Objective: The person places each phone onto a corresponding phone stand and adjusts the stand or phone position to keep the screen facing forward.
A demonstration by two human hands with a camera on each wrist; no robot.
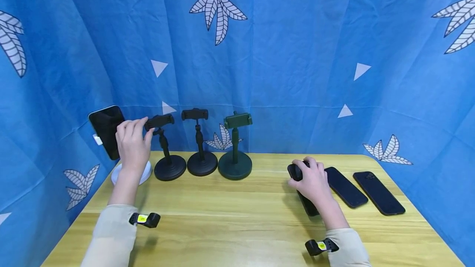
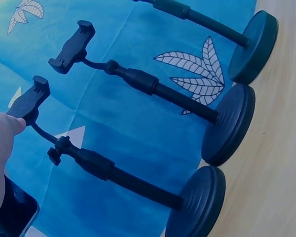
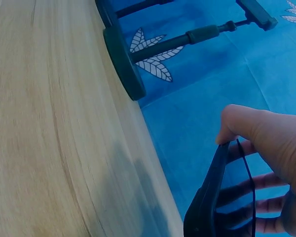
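Observation:
At the left, my left hand (image 1: pixel 132 145) is raised to the clamp of the leftmost black phone stand (image 1: pixel 170 168), thumb and fingertips about the clamp's near end. In the left wrist view, a fingertip overlaps this clamp (image 2: pixel 30 102). Just left of the hand, a smartphone (image 1: pixel 107 129) sits upright and tilted above a white round base (image 1: pixel 146 173). On the right side, my right hand (image 1: pixel 313 180) grips a black smartphone (image 1: pixel 308 204) by its edges, thumb on one side and fingers on the other. The right wrist view shows that phone (image 3: pixel 207 197) nearly edge-on.
Another black phone stand (image 1: pixel 202 164) and a dark green one (image 1: pixel 235 166) line the table's back edge. Two dark phones, one nearer (image 1: pixel 346 187) and one farther right (image 1: pixel 379 193), lie on the wooden table (image 1: pixel 222 226). A blue patterned curtain (image 1: pixel 297 73) hangs behind.

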